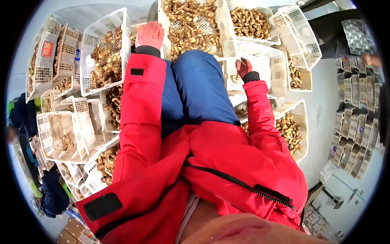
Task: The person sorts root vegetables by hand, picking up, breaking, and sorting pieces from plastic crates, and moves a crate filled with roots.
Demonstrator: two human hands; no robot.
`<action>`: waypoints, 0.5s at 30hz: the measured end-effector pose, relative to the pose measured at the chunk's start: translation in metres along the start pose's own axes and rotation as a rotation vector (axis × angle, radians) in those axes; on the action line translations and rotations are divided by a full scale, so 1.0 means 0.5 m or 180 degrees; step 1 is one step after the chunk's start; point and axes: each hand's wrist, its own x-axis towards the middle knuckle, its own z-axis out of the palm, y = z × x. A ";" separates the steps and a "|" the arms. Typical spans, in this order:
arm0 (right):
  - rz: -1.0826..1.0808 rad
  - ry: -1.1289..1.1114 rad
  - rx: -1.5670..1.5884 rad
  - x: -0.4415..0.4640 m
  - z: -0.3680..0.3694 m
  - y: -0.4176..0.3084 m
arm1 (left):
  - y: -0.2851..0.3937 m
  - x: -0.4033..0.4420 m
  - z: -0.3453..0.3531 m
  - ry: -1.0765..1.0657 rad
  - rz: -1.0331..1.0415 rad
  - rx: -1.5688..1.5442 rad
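My left hand (150,35) lies palm down with its fingers stretched out and holds nothing. It is at the left edge of a white plastic crate (228,30) of golden-brown mushrooms (195,34). My right hand (244,68) is over a white crate (265,67) to the right of my knees. Its fingers are closed round a small dark brown piece, which looks like a mushroom (243,61). A few pale mushrooms (235,78) lie in that crate near my fingertips.
More mushroom crates surround me: one at left (86,61), one at the top right (276,38) and one by my right elbow (302,122). A tilted crate (300,36) leans at the right. Stacked crates (61,138) stand at lower left. Other people (55,191) are at the edges.
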 end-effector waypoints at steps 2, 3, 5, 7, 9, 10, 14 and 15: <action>-0.0006 0.0227 0.0024 0.014 -0.014 0.007 | 0.001 -0.002 -0.002 0.0001 0.0041 -0.0006; -0.0021 0.0247 0.0007 0.019 -0.021 0.006 | 0.001 0.000 -0.001 0.0012 0.0052 0.0006; 0.0016 0.0242 -0.0009 0.025 -0.034 0.006 | -0.001 0.001 0.001 0.0022 0.0055 0.0021; 0.0026 0.0262 -0.0048 0.021 -0.026 0.002 | 0.000 0.004 -0.002 0.0023 0.0050 0.0030; 0.0021 0.0332 -0.0103 0.011 -0.029 -0.001 | 0.001 0.004 0.001 0.0058 0.0043 0.0080; -0.0032 0.0294 -0.0181 0.010 -0.031 0.000 | 0.000 0.001 0.004 0.0064 0.0060 0.0061; -0.0023 0.0360 -0.0102 0.004 -0.031 -0.005 | 0.002 -0.001 0.005 0.0055 0.0029 0.0043; -0.0019 0.0343 -0.0100 0.007 -0.033 -0.006 | 0.001 -0.001 0.008 0.0074 0.0044 0.0046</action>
